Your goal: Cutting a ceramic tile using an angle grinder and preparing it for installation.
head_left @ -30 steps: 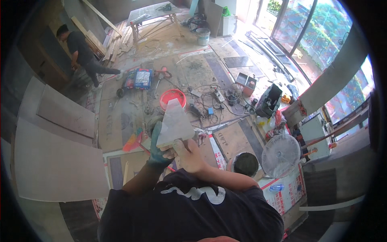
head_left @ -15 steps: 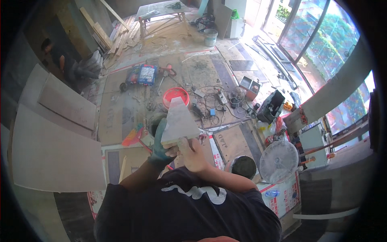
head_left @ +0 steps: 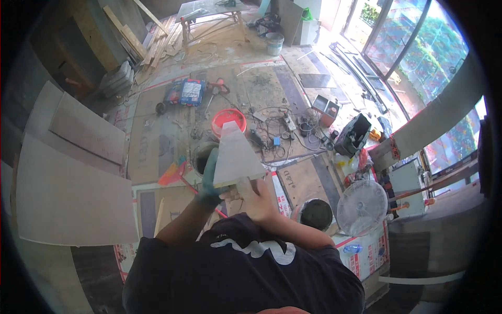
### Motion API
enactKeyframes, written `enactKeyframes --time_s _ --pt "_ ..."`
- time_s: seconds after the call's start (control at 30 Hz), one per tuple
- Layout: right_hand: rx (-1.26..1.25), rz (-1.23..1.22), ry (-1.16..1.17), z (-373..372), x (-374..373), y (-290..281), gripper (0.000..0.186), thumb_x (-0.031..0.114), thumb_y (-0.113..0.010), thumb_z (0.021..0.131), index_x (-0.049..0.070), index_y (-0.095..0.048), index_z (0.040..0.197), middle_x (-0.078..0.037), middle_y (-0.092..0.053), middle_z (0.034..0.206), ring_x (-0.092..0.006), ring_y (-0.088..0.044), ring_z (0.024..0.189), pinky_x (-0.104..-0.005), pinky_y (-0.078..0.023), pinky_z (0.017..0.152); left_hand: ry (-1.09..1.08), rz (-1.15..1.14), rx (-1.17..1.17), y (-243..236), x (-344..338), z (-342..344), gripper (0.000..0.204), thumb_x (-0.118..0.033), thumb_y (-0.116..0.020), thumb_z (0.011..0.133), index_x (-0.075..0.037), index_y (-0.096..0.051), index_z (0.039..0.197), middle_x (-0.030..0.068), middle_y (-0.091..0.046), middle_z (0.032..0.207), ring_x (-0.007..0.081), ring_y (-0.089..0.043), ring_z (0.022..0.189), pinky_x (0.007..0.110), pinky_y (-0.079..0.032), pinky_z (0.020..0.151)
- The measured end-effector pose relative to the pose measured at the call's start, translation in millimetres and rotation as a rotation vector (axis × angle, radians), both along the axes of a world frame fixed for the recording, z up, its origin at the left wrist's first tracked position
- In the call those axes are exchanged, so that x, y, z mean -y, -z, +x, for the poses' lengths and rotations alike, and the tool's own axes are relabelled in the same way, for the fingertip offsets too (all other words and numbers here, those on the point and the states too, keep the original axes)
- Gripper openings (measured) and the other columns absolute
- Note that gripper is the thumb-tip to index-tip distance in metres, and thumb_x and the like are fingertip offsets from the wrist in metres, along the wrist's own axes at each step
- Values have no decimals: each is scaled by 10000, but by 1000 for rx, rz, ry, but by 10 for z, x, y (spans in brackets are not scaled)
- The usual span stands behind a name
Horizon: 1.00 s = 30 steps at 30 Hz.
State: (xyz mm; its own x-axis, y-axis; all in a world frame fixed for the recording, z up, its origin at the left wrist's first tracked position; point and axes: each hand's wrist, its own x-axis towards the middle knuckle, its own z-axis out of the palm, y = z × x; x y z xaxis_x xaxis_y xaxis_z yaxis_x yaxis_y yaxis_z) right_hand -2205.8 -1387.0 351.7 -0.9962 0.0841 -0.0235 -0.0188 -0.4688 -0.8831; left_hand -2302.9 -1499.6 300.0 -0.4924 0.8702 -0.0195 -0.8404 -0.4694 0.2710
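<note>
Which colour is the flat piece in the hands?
The flat piece is pale greyish white, best seen in the head view.

Dark letters stand on the brown floor board — red characters on the white floor sheeting.

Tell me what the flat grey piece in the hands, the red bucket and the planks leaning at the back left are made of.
Flat grey piece: maybe stone, tile or plasterboard; matt, stiff, straight-edged. Red bucket: probably plastic; bright, even colour and smooth rim. Planks: likely bare wood; pale tan, dull, no paint showing.
</note>
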Motion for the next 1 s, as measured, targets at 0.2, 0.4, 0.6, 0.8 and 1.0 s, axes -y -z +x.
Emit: enactKeyframes --time_s 0.2,0.4,0.6,0.8,1.0 --pt "100 -45 9 75 -101 264 353 323 -459 1033 3 -568 1134 -84 -676 974 -142 -650 778 -271 -517 715 71 222 24 350 -155 119 520 -558 -324 1001 -112 -568 1110 -65 -463 549 76 -317 333 212 -271 311" --pt "189 -83 35 114 -468 589 377 341 -451 1034 4 -567 1158 -85 -674 986 -148 -653 777 -278 -518 715 -49 -352 66 576 -463 174 527 -549 -307 1009 -104 -551 1152 -25 -535 662 72 -357 373 213 -294 315" --pt "209 -127 108 21 -963 807 411 373 -443 1034 7 -567 1175 -85 -669 992 -148 -648 787 -277 -509 712 47 -228 111 908 -1028 -20 492 -479 -280 1038 -91 -526 1213 6 -590 811 78 -455 466 204 -361 356" --pt "250 -157 117 -386 -1393 968 395 358 -445 1037 8 -568 1172 -86 -666 1001 -150 -649 805 -282 -509 725 43 -166 -85 1219 -1385 -409 383 -336 -379 1047 -47 -465 1284 58 -595 1087 98 -590 828 179 -484 556" --pt "334 -147 135 -1316 -1869 1066 369 320 -447 1038 8 -538 1213 -101 -660 1034 -176 -650 874 -311 -523 777 -97 -555 -195 1747 -1833 -1355 381 -264 -439 1024 -30 -448 1325 94 -583 1213 174 -594 1038 300 -504 859"
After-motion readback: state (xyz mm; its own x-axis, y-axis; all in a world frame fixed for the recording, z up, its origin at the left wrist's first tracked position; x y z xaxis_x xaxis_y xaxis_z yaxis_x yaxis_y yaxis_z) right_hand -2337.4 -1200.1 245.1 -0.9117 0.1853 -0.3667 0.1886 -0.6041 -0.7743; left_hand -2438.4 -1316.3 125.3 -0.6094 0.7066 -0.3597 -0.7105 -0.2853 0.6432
